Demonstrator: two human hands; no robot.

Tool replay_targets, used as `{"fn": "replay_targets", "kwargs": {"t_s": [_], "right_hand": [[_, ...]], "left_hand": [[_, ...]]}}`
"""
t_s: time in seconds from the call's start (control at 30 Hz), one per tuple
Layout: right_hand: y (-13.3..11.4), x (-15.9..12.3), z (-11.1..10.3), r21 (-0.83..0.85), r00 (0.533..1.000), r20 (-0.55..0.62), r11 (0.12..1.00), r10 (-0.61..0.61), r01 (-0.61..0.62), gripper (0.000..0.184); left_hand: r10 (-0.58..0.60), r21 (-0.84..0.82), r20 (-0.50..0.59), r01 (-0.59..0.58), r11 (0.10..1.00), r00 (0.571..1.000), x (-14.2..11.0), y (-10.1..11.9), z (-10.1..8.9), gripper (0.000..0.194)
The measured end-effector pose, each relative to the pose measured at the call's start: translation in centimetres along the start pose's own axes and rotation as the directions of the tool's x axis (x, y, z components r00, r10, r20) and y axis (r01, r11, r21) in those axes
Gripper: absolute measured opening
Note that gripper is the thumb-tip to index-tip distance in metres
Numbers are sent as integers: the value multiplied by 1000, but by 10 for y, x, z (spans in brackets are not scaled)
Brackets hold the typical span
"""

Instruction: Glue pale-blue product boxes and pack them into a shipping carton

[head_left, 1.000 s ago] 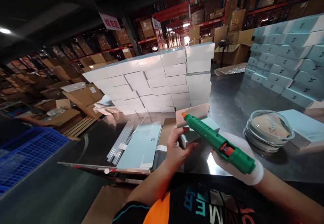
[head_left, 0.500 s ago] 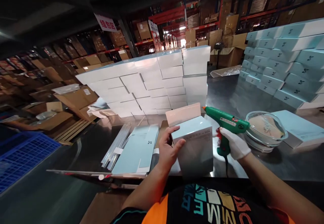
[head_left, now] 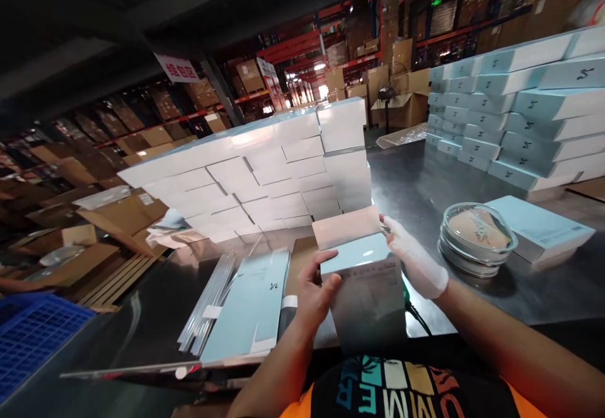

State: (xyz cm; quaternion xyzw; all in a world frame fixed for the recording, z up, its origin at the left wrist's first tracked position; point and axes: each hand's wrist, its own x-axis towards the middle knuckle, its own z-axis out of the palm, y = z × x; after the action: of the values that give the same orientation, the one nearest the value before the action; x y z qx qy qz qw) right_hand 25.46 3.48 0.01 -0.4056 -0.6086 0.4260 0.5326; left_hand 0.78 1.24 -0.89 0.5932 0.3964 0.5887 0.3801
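Observation:
My bare left hand is closed around the left side of a pale blue and grey box, thumb on the near face. The box's pinkish-white flap stands up along its far edge. My right hand, in a white glove, pinches the right end of that flap with its fingertips. Behind the box, by its right side, a small part of a green glue gun shows with its black cord; most of it is hidden.
Flat light-blue box sheets and clear plastic strips lie at left. A wall of white boxes stands behind. Round clear containers and a light-blue box sit at right, before stacked boxes.
My right hand has let go of the glue gun, which is now down behind the box, and has moved to the flap. My left hand keeps its hold. The view has shifted somewhat.

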Motion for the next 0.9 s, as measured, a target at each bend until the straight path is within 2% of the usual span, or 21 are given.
{"fn": "replay_targets", "kwargs": {"t_s": [0.07,0.13,0.23,0.27,0.3,0.37,0.43,0.5,0.57,0.63,0.67,0.73,0.77,0.8,0.83,0.87,0.9], "right_hand": [[-15,3,9,20,999,14,999,45,-46,57],[-18,3,8,-11,998,9,998,63,-63,54],[-11,-8,-5,-75,996,88,997,-10,17,61],[-8,-13,-9,-95,991,123,994,-46,57,63],[-6,-18,-13,-109,986,145,989,-82,98,61],[-4,-26,-17,-107,972,158,975,-175,193,44],[-7,-31,-16,-99,939,156,941,-307,324,28],[-11,-33,-10,-152,886,140,875,-441,459,19],[-15,-34,-2,-248,823,145,785,-549,568,19],[-16,-36,7,-339,764,207,687,-612,642,30],[-16,-36,9,-373,745,249,648,-619,664,42],[-15,-36,6,-402,744,332,627,-580,668,74],[-14,-35,-2,-418,758,356,633,-546,652,87],[-12,-34,-13,-453,781,356,635,-514,625,92],[-10,-32,-29,-517,813,332,629,-478,581,90],[-6,-31,-49,-612,855,275,606,-439,508,84],[0,-31,-71,-729,900,183,560,-395,394,75]], "left_hand": [[74,25,35,-75,997,997,-1,-3,5,56],[172,17,-2,-172,985,985,-2,-8,10,44],[296,-87,-111,-306,948,949,-1,-15,15,39],[323,-99,-102,-332,938,941,-1,-17,15,39],[350,-88,-67,-355,931,934,0,-19,14,36],[400,-36,33,-399,916,916,5,-19,8,21],[444,-33,106,-443,896,890,11,-15,-2,11],[453,-26,191,-457,889,871,20,-5,-14,11],[390,113,387,-462,879,836,27,12,-23,21],[261,302,599,-515,802,757,33,32,-27,43],[210,365,669,-562,742,713,35,42,-27,56],[182,402,744,-648,647,643,39,56,-26,73],[185,403,755,-668,626,629,41,60,-26,75],[193,406,746,-665,627,638,44,62,-27,74],[210,419,702,-633,651,681,48,62,-30,71],[242,431,607,-569,701,757,52,59,-32,67],[276,423,448,-474,772,851,56,54,-35,67]]}}
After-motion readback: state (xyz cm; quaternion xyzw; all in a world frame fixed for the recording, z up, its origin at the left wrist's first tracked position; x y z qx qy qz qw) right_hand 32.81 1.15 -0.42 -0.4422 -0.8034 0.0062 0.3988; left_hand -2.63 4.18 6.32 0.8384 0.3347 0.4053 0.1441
